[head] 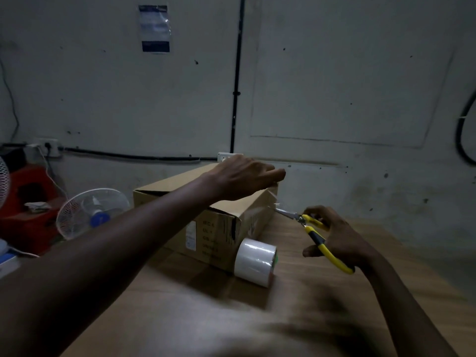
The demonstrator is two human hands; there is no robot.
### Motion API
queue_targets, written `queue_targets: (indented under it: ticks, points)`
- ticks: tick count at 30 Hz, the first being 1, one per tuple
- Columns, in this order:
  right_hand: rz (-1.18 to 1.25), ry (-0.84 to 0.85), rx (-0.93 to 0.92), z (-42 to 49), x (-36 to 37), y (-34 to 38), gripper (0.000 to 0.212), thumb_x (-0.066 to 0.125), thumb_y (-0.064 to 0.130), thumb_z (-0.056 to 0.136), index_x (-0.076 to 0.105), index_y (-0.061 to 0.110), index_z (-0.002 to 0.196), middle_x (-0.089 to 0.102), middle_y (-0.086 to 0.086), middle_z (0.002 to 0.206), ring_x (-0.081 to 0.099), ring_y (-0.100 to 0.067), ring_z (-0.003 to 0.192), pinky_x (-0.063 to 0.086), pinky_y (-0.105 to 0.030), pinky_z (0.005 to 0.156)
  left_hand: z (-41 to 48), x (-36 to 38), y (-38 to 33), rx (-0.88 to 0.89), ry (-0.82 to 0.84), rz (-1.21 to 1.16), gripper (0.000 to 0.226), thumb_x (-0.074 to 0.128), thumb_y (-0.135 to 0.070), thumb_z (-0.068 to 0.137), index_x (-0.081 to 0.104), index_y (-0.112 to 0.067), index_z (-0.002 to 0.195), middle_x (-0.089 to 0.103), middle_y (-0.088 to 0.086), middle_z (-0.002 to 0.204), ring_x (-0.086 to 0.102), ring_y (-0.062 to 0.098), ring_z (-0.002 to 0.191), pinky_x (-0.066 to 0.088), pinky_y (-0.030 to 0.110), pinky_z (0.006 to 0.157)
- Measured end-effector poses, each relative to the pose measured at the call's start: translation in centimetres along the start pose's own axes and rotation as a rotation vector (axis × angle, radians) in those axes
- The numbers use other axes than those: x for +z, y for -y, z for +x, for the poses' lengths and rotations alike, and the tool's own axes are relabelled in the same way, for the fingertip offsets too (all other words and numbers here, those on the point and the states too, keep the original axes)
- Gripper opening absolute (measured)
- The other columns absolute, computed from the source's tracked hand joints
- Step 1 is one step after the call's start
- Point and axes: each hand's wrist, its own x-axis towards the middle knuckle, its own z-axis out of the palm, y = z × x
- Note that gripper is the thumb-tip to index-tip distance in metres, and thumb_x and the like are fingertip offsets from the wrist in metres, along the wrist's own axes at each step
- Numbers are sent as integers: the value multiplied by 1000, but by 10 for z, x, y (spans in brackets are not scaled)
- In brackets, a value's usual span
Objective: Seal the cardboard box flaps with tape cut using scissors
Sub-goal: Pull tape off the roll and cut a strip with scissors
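Note:
A brown cardboard box (219, 235) lies on the wooden table (309, 292), its printed end facing me. My left hand (242, 176) reaches over the box's far right corner with its fingers pinched, seemingly on the end of a clear tape strip running down the box's right side; the strip itself is hard to see. My right hand (337, 238) grips yellow-handled scissors (316, 235), whose blades point left and touch the tape by the box's right edge. A white tape roll (255, 261) stands on its edge against the box's near right corner.
A concrete wall with black cables and a socket rises behind the table. To the left, below table level, stand a white fan (90, 212) and a red plastic stool (28, 202). A blurred dark shape covers the bottom of the view.

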Motion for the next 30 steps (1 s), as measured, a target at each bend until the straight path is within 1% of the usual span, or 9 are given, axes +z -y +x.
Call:
queue_targets:
  ticks: [6,11,15,18,21,23,25,27,30]
  points:
    - [-49,69,37,5,-1,-6,83,94,19,50,44,39,112,45,-1,121,41,-17,118,44,-38,89,6,3,-1,-27,17,16,51,4,-53,93,36,-18,112,57,4,75,48,18,48,41,32,41]
    - [-79,118,75,3,-2,-3,84,92,15,54,40,35,117,43,0,124,39,-16,116,40,-34,86,6,1,0,26,-22,15,30,17,-39,94,32,-19,112,56,5,72,46,16,45,36,28,38]
    - [-126,155,131,1,-3,-8,81,92,18,54,42,32,116,44,2,120,46,-19,112,43,-32,80,4,0,3,28,-7,22,19,30,-29,95,30,-18,111,54,6,70,42,16,45,29,26,38]
    - [-75,143,171,-1,-2,-13,76,90,17,59,43,30,117,47,1,115,48,-19,107,46,-33,79,4,0,2,7,-6,22,24,22,-35,96,31,-18,110,54,5,70,43,17,45,33,28,38]
    - [135,43,245,0,4,-23,69,89,17,62,47,26,116,55,-9,108,54,-24,98,54,-45,83,4,0,-1,-15,-5,4,34,11,-41,93,31,-19,110,55,5,71,48,19,46,37,30,39]
    - [175,-78,305,2,11,-29,58,89,29,61,54,23,107,61,-13,94,60,-27,86,55,-47,79,5,-1,-2,-5,-20,7,31,14,-39,93,31,-19,109,54,5,69,46,18,45,34,28,37]
    - [10,-198,420,5,20,-34,49,88,49,56,58,26,87,66,-9,86,63,-28,83,52,-39,70,5,-2,-3,-3,-32,1,29,15,-38,93,31,-19,108,54,4,68,45,17,44,33,27,37]
    - [-204,-226,564,2,31,-36,53,80,66,48,61,24,75,69,-8,89,63,-30,86,50,-32,67,6,-3,-3,-5,-37,-11,27,17,-37,93,32,-19,107,56,5,69,48,18,44,35,28,37]
    - [-372,-143,693,-1,50,-42,66,75,70,48,67,22,91,67,-11,107,63,-32,101,46,-29,71,5,-4,-2,0,-27,-11,17,27,-32,96,33,-19,106,58,4,72,49,17,46,33,25,37]
